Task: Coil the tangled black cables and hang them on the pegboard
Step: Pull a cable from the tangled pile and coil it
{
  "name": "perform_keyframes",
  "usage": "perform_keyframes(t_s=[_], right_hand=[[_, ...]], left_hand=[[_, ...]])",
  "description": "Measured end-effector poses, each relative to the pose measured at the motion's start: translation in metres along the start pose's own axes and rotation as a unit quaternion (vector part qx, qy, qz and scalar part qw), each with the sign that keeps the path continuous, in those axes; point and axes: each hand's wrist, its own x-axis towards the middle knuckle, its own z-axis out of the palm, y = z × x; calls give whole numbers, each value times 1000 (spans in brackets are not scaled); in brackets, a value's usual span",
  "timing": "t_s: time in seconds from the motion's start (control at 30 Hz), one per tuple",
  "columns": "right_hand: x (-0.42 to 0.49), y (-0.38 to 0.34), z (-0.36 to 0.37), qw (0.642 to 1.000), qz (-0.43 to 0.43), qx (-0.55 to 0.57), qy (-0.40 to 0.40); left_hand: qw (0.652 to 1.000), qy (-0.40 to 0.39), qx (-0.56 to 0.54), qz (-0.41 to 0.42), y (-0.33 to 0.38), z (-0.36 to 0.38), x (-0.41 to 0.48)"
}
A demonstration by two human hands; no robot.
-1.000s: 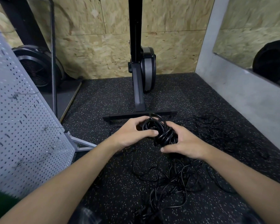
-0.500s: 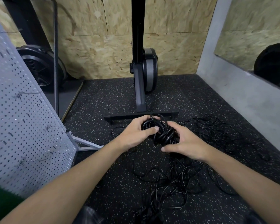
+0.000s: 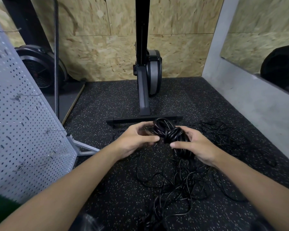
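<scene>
Early, I judge: one tight coil of black cable (image 3: 171, 135), gripped by both hands, left hand (image 3: 137, 140) at its 9 o'clock, right hand (image 3: 195, 147) at 3. A loose tangle of thin black cables (image 3: 188, 182), uncountable, sprawls on the speckled floor (image 3: 123, 100) at 6. One grey perforated pegboard (image 3: 23, 122) at 9 carries no cable

The right hand (image 3: 197, 147) hides part of the cable bundle (image 3: 172, 135). The pegboard (image 3: 23, 130) runs off the left edge. A dark blurry thing (image 3: 88, 222) at the bottom edge is too fuzzy to tell.
</scene>
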Motion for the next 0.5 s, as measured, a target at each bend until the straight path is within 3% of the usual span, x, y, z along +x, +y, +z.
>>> perform_keyframes(t_s=[0.1, 0.33, 0.5], right_hand=[[0, -3, 7, 997, 8, -80, -9], [1, -3, 19, 963, 31, -265, 19], [4, -5, 13, 970, 3, -233, 73]], left_hand=[[994, 18, 104, 27, -6, 1, 2], [976, 14, 217, 7, -16, 6, 6], [947, 5, 322, 15, 0, 5, 6]])
